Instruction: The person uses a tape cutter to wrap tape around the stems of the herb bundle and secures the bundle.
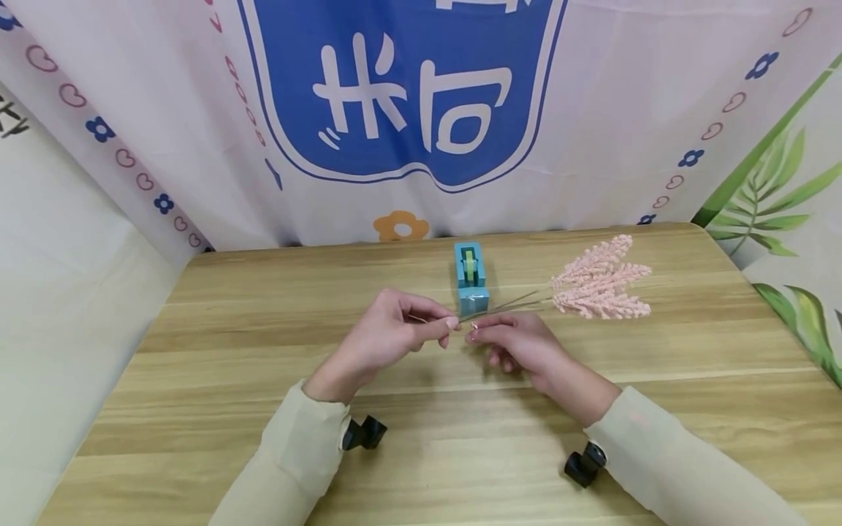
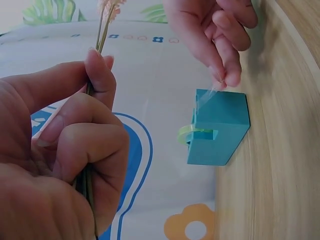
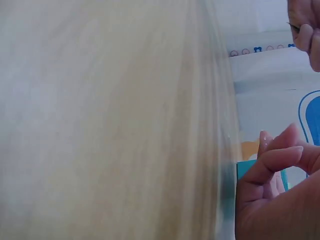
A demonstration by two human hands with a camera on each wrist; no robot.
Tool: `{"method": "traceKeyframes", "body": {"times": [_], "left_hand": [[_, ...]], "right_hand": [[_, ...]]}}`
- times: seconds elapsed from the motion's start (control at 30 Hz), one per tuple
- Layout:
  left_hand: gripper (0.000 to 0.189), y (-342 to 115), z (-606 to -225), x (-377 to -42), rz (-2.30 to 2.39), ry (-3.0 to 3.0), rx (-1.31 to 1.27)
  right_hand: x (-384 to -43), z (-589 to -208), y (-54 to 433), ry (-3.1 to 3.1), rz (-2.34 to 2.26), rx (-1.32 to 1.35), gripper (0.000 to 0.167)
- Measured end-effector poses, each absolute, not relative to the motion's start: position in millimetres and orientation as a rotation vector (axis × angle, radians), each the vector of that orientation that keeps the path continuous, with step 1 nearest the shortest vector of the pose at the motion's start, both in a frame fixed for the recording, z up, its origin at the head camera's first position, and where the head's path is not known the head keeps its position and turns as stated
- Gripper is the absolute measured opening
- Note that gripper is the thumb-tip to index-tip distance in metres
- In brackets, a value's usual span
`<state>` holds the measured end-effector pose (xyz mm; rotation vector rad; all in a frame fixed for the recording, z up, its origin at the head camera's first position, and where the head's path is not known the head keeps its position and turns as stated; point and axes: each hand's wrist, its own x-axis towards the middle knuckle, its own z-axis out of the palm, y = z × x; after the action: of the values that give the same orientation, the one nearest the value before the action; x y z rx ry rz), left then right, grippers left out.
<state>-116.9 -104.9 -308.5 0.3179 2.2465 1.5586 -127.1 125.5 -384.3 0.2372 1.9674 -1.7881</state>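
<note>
My left hand [image 1: 388, 332] grips the thin stems [image 2: 88, 182] of several pink artificial flower sprays [image 1: 601, 281], whose fluffy heads point right, beyond my right hand. In the left wrist view the fingers curl round the stems. My right hand [image 1: 522, 347] pinches the end of a clear tape strip [image 2: 206, 95] between thumb and finger. That strip runs to a teal tape dispenser [image 1: 471, 292] standing on the table just past both hands. A yellow-green roll [image 2: 186, 134] sits in the dispenser. The right wrist view shows the dispenser partly hidden behind my right fingers.
The wooden table [image 1: 263, 380] reaches back to a hanging cloth [image 1: 592, 146] with a blue emblem and flower prints. A leaf-patterned panel [image 1: 789, 241] stands off the right edge. A black wrist camera [image 1: 365, 432] is mounted at the left cuff, another [image 1: 584, 464] at the right.
</note>
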Motion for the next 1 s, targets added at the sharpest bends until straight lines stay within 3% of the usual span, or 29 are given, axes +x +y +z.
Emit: {"method": "traceKeyframes", "body": {"times": [0.17, 0.6, 1.0], "left_hand": [[0.019, -105.1, -307.2, -116.2, 1.554, 2.244, 0.332], [0.017, -111.5, -302.5, -117.1, 1.584, 2.244, 0.331], [0.027, -180.2, -297.0, -112.4, 1.635, 2.353, 0.174]], "right_hand": [[-122.2, -379.4, 129.6, 1.945, -1.812, 0.224, 0.044], [-122.7, -378.7, 136.8, 1.909, -1.849, 0.158, 0.031], [-114.2, -377.8, 146.8, 1.926, -1.957, 0.064, 0.037]]}}
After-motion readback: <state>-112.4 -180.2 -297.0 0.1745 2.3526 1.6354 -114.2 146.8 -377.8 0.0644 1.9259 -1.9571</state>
